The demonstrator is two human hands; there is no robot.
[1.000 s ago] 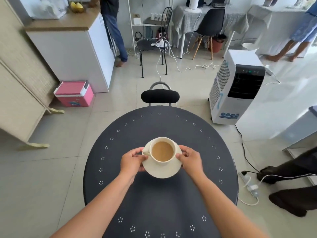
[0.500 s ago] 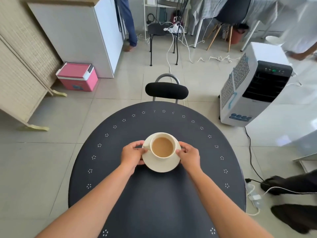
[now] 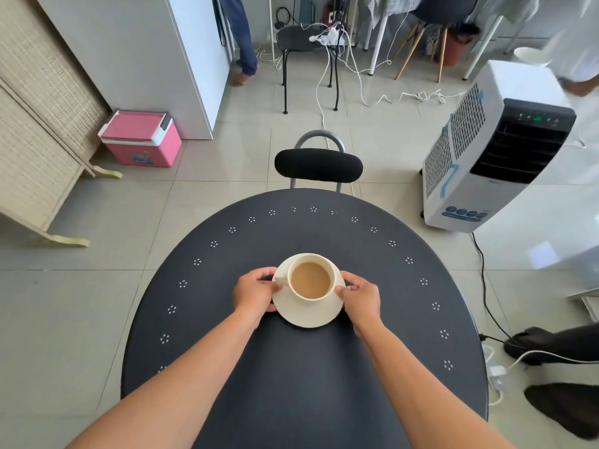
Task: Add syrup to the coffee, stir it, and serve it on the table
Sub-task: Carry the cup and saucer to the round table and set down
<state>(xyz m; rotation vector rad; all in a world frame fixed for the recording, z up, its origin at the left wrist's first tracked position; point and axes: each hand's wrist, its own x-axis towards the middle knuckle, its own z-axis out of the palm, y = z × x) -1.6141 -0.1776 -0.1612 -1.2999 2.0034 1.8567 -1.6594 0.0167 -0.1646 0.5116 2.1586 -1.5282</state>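
Two hands hold one saucer (image 3: 308,311), one on each side. The left hand (image 3: 256,291) has its fingers pinched on the saucer's left rim, and the right hand (image 3: 359,298) has its fingers pinched on the right rim. One cup (image 3: 309,277) sits on the saucer, full of light brown coffee (image 3: 310,280), with its handle turned to the left. I cannot tell if the saucer touches the top or is just above it. It is at the middle of one round dark table (image 3: 291,384) that has a ring of little white flower dots near its edge.

One black chair (image 3: 318,165) stands at the far side of the table. One pink cooler box (image 3: 142,137) sits on the floor far to the left, next to a white cabinet (image 3: 155,53). One white air cooler (image 3: 496,147) stands far to the right. Two dark shoes (image 3: 551,377) are on the floor at the right, near a white power strip (image 3: 496,372)
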